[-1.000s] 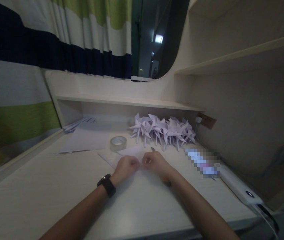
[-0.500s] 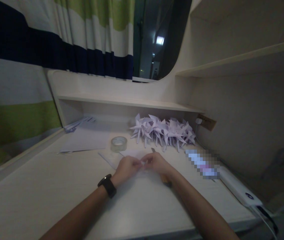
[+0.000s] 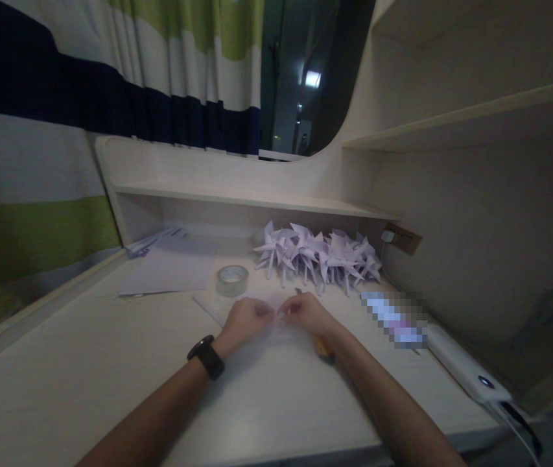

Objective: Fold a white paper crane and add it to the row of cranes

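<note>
Fingers of the bare left hand (image 3: 247,319) and bare right hand (image 3: 309,314) close to narrow pinches, tips nearly meeting, on thin white paper (image 3: 276,302) low over the pale wooden desk (image 3: 111,363); blur hides its exact shape. Light, matched pressure should keep it from buckling. Wider room lies leftward; the yellow-handled metal-bladed cutter (image 3: 323,350) beside the right wrist and the clear round tape roll (image 3: 232,280) beyond the left hand limit sweeps.

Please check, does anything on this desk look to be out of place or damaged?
Nothing looks spilled or damaged. The orange cutter, partly hidden by the right hand, seems awkwardly placed: a grey tip, perhaps its blade, shows beyond the hand.
</note>
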The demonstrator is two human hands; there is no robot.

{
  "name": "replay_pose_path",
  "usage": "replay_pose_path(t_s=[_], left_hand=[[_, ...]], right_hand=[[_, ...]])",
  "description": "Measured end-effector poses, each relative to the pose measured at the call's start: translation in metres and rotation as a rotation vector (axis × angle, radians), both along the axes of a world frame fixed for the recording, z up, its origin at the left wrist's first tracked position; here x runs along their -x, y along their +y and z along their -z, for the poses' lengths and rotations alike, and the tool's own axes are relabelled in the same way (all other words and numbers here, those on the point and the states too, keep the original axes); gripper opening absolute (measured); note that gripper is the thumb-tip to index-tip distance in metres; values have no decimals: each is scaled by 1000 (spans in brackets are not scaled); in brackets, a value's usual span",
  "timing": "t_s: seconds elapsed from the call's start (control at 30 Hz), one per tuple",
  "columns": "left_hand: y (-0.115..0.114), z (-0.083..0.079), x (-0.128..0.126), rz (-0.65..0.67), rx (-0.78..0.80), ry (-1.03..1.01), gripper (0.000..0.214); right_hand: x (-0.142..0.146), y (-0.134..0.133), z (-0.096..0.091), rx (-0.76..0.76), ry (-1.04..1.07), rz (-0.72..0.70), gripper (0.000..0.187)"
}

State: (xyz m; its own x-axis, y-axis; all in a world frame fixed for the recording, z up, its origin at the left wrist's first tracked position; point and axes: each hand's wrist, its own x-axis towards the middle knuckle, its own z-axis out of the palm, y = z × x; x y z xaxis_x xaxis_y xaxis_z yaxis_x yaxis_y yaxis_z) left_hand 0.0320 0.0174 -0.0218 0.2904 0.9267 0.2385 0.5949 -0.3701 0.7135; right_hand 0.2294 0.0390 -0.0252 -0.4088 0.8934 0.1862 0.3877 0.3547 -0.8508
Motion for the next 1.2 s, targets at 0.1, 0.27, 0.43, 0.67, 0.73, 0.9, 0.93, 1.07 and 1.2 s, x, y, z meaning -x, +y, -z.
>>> replay_pose_path(t_s=[0.1, 0.27, 0.43, 0.67, 0.73, 0.9, 0.93, 1.07, 1.2], left_hand=[[7, -2, 8, -76, -50, -1, 26], [22, -6, 15, -94, -190, 205, 30], [49, -13, -1, 81, -170, 570, 53], [83, -24, -26, 186, -48, 597, 51], [86, -26, -26, 193, -53, 560, 44], [82, -30, -13, 250, -92, 447, 28], [80, -31, -9, 252, -101, 427, 25], [65, -38, 4, 196, -182, 378, 16], [46, -36, 11, 79, -275, 390, 14]], right_hand=[[-1, 1, -1, 54, 3, -53, 26], [-3, 0, -5, 108, -38, -170, 27], [-3, 0, -5, 164, -12, -222, 31], [-2, -4, -7, 191, -24, -252, 29], [-3, -5, -9, 181, -21, -265, 27], [-6, -5, -13, 189, -42, -274, 25], [-7, -4, -13, 202, -47, -272, 26], [-7, -2, -12, 258, -32, -274, 33], [-4, -4, -9, 275, 3, -306, 35]])
